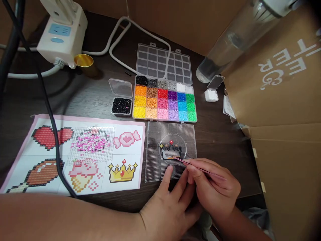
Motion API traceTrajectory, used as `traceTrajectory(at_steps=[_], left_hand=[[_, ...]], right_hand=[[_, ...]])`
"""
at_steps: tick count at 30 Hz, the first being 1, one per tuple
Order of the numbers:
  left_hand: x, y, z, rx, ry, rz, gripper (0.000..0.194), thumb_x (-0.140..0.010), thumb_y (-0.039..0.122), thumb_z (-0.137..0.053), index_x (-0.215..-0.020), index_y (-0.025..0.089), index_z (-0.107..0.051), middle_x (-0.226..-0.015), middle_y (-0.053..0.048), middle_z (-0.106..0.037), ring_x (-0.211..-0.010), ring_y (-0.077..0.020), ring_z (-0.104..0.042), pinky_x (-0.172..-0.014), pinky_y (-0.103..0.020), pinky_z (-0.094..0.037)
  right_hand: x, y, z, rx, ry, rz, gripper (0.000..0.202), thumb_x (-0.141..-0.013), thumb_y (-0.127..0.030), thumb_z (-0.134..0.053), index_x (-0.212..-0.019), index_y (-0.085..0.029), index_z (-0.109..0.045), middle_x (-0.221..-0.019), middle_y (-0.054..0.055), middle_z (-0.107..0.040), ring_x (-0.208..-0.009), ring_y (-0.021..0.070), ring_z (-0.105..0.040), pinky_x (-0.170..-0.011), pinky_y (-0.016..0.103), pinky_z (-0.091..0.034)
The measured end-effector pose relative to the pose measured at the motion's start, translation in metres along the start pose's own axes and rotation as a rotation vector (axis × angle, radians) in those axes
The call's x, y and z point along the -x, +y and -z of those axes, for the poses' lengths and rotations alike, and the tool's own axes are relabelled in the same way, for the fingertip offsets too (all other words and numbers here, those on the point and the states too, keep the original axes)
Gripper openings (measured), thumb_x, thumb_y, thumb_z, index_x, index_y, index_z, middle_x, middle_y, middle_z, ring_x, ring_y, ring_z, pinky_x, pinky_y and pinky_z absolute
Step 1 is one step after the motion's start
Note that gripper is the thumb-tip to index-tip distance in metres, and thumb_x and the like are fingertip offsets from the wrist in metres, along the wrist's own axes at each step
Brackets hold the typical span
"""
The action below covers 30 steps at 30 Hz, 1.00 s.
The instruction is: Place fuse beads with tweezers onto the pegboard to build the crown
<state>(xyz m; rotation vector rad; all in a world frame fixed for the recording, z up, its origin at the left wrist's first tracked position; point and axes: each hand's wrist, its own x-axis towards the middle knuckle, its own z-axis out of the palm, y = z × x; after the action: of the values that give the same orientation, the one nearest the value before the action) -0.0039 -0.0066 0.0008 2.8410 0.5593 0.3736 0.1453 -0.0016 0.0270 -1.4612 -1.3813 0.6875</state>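
Observation:
My right hand point(218, 187) grips pink tweezers point(200, 169), their tips at the lower row of a bead crown point(171, 151). The crown has a black outline, a red bead cluster on top, a yellow one at its left point, and an orange row along the bottom. It sits on a clear pegboard point(155, 170), inside a faint circle. Fingers spread, my left hand point(170, 207) rests at the pegboard's front edge, holding nothing. A printed pattern sheet point(100, 187) to the left shows a yellow crown picture point(122, 172) among other designs.
Behind the pegboard stands an open, divided bead box point(164, 100) with many colours. Small boxes hold black beads point(121, 105) and white beads point(211, 96). A second pegboard with loose pink beads point(91, 142) covers part of the sheet. A black cable point(47, 97), power strip point(62, 36), gold cup point(84, 62) and clear cylinder point(230, 40) surround them.

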Motion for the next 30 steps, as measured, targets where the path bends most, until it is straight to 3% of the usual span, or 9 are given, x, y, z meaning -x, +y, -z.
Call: traceTrajectory(at_steps=[4, 13, 30], left_hand=[[-0.0002, 0.0007, 0.0005, -0.014, 0.010, 0.008, 0.046, -0.093, 0.046, -0.037, -0.138, 0.034, -0.044, -0.141, -0.010, -0.046, -0.133, -0.0363, -0.030, -0.103, -0.062, -0.008], [0.0000, 0.0025, -0.0010, 0.015, -0.003, 0.011, 0.045, -0.093, 0.045, -0.039, -0.136, 0.036, -0.045, -0.141, -0.009, -0.046, -0.135, -0.0368, -0.027, -0.104, -0.063, -0.002], [-0.0032, -0.0034, 0.0084, -0.026, -0.043, -0.012, 0.044, -0.094, 0.045, -0.038, -0.137, 0.036, -0.045, -0.139, -0.008, -0.049, -0.130, -0.0354, -0.035, -0.101, -0.062, -0.005]], right_hand=[[-0.0003, -0.0017, 0.0003, 0.006, -0.009, -0.018, 0.032, -0.079, 0.000, -0.062, -0.098, -0.023, -0.074, -0.079, 0.001, -0.071, -0.051, 0.0082, -0.061, -0.047, 0.023, -0.053], [0.0007, -0.0010, -0.0002, 0.001, -0.003, -0.026, 0.033, -0.078, 0.000, -0.063, -0.098, -0.024, -0.074, -0.082, 0.002, -0.072, -0.050, 0.0079, -0.060, -0.047, 0.023, -0.053], [0.0006, -0.0003, -0.0004, 0.046, 0.034, -0.015, 0.030, -0.077, -0.003, -0.066, -0.095, -0.025, -0.075, -0.081, 0.002, -0.073, -0.053, 0.0102, -0.063, -0.047, 0.024, -0.055]])
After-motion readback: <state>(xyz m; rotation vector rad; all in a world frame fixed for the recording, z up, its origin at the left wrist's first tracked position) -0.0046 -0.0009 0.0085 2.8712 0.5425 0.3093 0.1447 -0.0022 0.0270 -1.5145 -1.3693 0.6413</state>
